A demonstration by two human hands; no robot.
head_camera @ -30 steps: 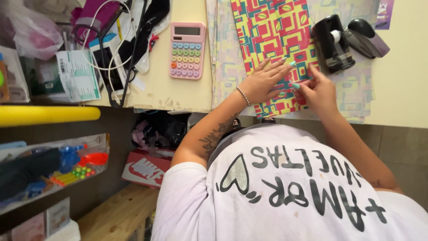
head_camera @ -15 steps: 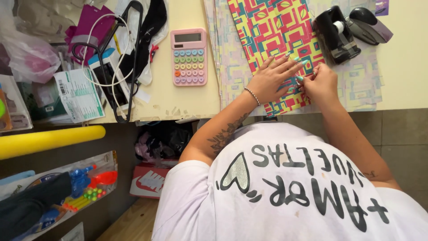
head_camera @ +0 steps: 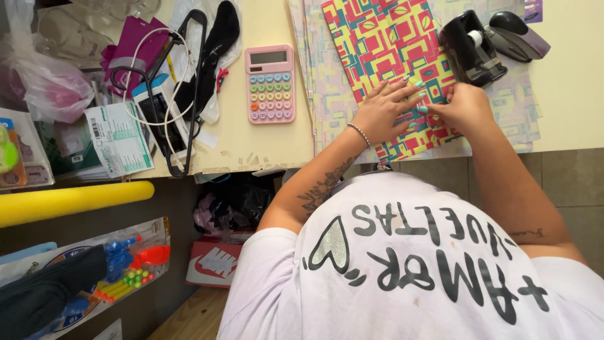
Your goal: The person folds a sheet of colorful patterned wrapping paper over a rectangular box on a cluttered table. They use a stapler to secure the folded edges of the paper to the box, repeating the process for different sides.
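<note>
Pressing patterned paper (head_camera: pixel 384 44), cream counter (head_camera: pixel 264 141), grey tiled wall (head_camera: pixel 566 176)

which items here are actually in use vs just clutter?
In use: left hand and right hand, both pressing the patterned wrapping paper; black tape dispenser close by.
Lying about: pink calculator, yellow tube, white cable, red shoebox.

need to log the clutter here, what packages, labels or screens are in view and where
Calculator: pink, pastel round keys, grey screen strip, flat on the counter left of the patterned paper.
Printed leaflet: white and green, barcode, far left counter edge.
Toy pack: clear front, blue, red and yellow pieces, below the counter.
Shoebox: red and white, on the floor.
</note>
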